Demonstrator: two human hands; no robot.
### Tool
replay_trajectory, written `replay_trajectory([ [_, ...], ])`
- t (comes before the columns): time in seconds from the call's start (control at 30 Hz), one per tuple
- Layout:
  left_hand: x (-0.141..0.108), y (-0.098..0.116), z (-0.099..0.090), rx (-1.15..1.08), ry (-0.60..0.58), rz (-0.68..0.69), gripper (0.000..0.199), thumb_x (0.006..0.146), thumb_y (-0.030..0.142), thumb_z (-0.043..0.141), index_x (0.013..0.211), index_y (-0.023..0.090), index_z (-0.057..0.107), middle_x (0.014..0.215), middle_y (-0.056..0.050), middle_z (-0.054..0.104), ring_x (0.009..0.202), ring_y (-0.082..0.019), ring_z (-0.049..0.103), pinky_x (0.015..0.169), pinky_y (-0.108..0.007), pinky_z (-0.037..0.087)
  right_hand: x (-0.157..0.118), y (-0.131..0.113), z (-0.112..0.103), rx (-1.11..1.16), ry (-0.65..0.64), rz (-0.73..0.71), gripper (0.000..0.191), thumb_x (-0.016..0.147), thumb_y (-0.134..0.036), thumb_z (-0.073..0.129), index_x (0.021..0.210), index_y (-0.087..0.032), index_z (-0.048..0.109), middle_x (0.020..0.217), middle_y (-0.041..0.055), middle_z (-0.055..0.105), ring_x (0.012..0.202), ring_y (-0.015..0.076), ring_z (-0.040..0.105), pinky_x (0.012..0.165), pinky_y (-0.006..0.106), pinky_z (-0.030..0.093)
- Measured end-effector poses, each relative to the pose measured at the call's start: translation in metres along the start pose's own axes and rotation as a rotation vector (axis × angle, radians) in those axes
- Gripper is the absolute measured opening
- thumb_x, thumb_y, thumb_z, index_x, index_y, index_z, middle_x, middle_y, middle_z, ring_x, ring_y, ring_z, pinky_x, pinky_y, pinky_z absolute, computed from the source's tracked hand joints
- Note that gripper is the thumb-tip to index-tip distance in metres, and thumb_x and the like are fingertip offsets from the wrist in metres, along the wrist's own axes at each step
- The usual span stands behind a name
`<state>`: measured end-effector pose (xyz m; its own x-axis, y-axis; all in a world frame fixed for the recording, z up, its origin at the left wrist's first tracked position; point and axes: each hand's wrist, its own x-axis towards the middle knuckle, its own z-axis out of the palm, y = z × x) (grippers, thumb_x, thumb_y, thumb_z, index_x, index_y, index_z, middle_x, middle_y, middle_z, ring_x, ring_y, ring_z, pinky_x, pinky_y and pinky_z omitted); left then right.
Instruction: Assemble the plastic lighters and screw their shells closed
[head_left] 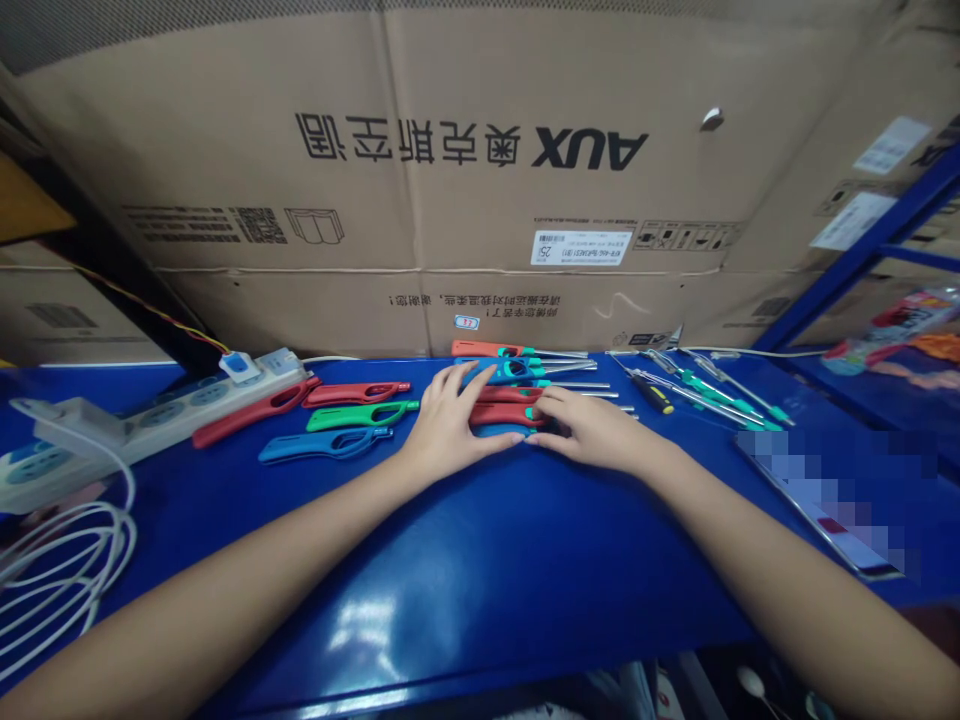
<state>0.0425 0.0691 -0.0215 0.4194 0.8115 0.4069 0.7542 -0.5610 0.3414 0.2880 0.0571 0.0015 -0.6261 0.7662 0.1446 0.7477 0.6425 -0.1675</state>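
Several long-nosed lighters with metal tubes lie in a stack at the middle of the blue table (pixel 450 560), among them an orange one (pixel 480 349) at the back and a red one (pixel 501 413) nearer me. My left hand (pixel 450 420) rests over their handle ends, fingers spread. My right hand (pixel 589 425) is at their middle, fingers bent around the red lighter's green collar. Left of the hands lie empty handles: a blue one (pixel 289 446), a green one (pixel 334 417) and red ones (pixel 247 414). To the right are loose metal tubes (pixel 705 395) with green ends.
A white power strip (pixel 165 415) with plugs and a coiled white cable (pixel 67 570) is on the left. A screwdriver (pixel 652 392) and a phone (pixel 825 510) lie right. Behind stands a large cardboard sheet (pixel 450 200).
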Motion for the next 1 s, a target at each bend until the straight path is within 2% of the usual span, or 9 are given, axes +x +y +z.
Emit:
replay_trajectory([
  [0.07,0.006,-0.007,-0.005,0.000,-0.090,0.055,0.085,0.086,0.071,0.059,0.154,0.024,0.038,0.161,-0.011,0.036,0.150,-0.035,0.024,0.123,-0.058,0.020,-0.001,-0.001,-0.002,-0.036,-0.011,-0.006,0.030,0.094,-0.048,0.063,0.109,-0.021,0.060,0.117,0.0101,0.064,0.097,0.0246,0.065,0.076,0.034,0.050],
  [0.13,0.010,-0.013,-0.008,-0.009,-0.168,0.098,0.076,0.094,0.070,0.047,0.154,0.024,0.040,0.162,-0.010,0.036,0.151,-0.035,0.024,0.122,-0.060,0.019,-0.001,-0.002,-0.003,-0.077,-0.031,-0.011,0.025,0.096,-0.044,0.062,0.107,-0.021,0.060,0.116,0.0094,0.064,0.095,0.0241,0.065,0.073,0.033,0.049],
  [0.3,0.017,-0.019,-0.012,-0.054,-0.225,0.164,0.065,0.100,0.061,0.043,0.150,0.020,0.048,0.155,-0.010,0.047,0.144,-0.028,0.040,0.121,-0.048,0.030,0.000,-0.003,-0.003,-0.098,-0.054,-0.015,0.017,0.097,-0.037,0.061,0.102,-0.021,0.060,0.112,0.0080,0.063,0.087,0.0218,0.063,0.065,0.031,0.044],
  [0.43,0.033,-0.025,-0.013,-0.085,-0.234,0.145,0.047,0.106,0.041,0.034,0.135,0.020,0.063,0.142,-0.008,0.062,0.134,-0.024,0.053,0.118,-0.042,0.037,0.000,-0.003,-0.004,-0.100,-0.054,-0.019,0.018,0.098,-0.037,0.060,0.102,-0.020,0.059,0.111,0.0074,0.063,0.086,0.0212,0.062,0.064,0.030,0.042],
  [0.6,0.066,-0.042,-0.015,-0.084,-0.335,0.043,0.025,0.095,0.028,0.058,0.113,0.020,0.074,0.113,-0.007,0.076,0.102,-0.024,0.071,0.092,-0.034,0.055,0.000,-0.002,-0.003,-0.092,-0.047,-0.018,0.018,0.098,-0.037,0.059,0.102,-0.019,0.059,0.110,0.0067,0.062,0.083,0.0195,0.061,0.063,0.029,0.040],
  [0.7,0.079,-0.046,-0.017,-0.063,-0.413,0.054,0.027,0.096,0.036,0.063,0.115,0.017,0.068,0.115,-0.008,0.070,0.098,-0.021,0.069,0.086,-0.038,0.058,0.000,-0.002,-0.002,-0.089,-0.039,-0.017,0.018,0.098,-0.037,0.059,0.100,-0.019,0.059,0.108,0.0060,0.062,0.081,0.0184,0.060,0.062,0.029,0.038],
  [0.77,0.083,-0.043,-0.018,-0.046,-0.411,0.088,0.028,0.095,0.037,0.065,0.112,0.015,0.068,0.112,-0.007,0.069,0.097,-0.022,0.068,0.086,-0.040,0.058,0.000,-0.001,-0.002,-0.090,-0.031,-0.017,0.018,0.098,-0.038,0.060,0.100,-0.020,0.059,0.108,0.0056,0.062,0.080,0.0177,0.059,0.061,0.029,0.038],
  [0.87,0.083,-0.037,-0.019,-0.025,-0.316,0.149,0.018,0.086,0.027,0.069,0.100,0.017,0.077,0.101,-0.007,0.075,0.096,-0.027,0.070,0.090,-0.040,0.055,0.000,-0.002,-0.002,-0.099,-0.020,-0.014,0.020,0.098,-0.040,0.060,0.101,-0.020,0.059,0.107,0.0056,0.062,0.078,0.0174,0.059,0.060,0.029,0.038],
  [1.0,0.075,-0.035,-0.016,-0.023,-0.206,0.237,0.025,0.086,0.018,0.060,0.103,0.019,0.078,0.110,-0.011,0.075,0.111,-0.029,0.067,0.100,-0.043,0.052,-0.001,-0.002,-0.001,-0.122,-0.010,0.001,0.023,0.097,-0.042,0.059,0.104,-0.019,0.060,0.112,0.0082,0.061,0.078,0.0190,0.060,0.061,0.030,0.043],
])
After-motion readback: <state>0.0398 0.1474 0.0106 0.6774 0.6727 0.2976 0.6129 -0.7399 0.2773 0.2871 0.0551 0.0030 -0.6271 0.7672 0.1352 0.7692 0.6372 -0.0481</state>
